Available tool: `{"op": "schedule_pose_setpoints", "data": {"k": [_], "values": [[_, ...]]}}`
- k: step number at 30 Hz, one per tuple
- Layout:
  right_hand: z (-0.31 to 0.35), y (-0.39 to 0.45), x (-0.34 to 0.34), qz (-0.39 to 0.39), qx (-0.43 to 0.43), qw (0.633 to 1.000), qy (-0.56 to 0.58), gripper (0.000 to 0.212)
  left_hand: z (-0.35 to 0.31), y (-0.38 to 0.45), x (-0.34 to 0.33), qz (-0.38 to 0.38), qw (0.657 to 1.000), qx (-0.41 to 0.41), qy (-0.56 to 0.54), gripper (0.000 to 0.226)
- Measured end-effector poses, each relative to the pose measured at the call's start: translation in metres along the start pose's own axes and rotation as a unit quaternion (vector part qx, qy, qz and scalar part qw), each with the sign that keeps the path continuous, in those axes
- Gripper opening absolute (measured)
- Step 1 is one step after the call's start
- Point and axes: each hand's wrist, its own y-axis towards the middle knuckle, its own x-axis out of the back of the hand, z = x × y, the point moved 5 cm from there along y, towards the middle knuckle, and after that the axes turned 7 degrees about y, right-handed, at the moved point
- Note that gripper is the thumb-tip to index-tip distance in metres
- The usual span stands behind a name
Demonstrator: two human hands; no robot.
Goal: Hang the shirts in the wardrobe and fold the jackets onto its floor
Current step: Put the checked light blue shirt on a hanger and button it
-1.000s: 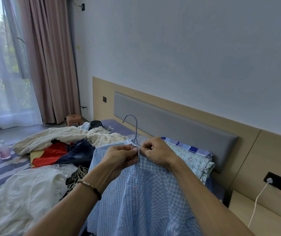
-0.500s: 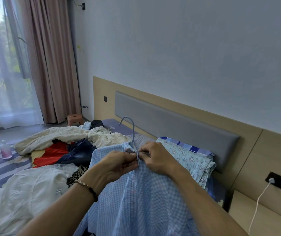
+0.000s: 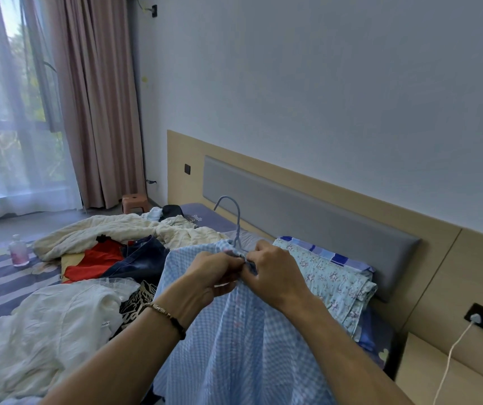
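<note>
Both hands, left and right, are pinching the shirt collar at the hanger, likely buttoning. Next: carrying it to the wardrobe.

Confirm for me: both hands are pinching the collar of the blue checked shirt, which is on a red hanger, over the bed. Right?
Not quite. The hanger is pale blue, not red, as the head view shows. The rest holds: the left hand and right hand both pinch the collar of the blue checked shirt over the bed.
</note>
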Motion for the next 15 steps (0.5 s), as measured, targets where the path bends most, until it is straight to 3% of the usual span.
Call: {"op": "schedule_pose_setpoints", "data": {"k": [9,15], "values": [[-0.005,-0.006,-0.001,-0.004,-0.003,0.998,0.056,0.026,0.000,-0.002,-0.002,0.005,0.997,-0.062,0.047,0.006],[-0.012,-0.007,0.005,-0.006,-0.045,0.988,0.147,0.023,0.001,-0.005,-0.007,0.033,0.990,-0.123,0.067,0.018]]}}
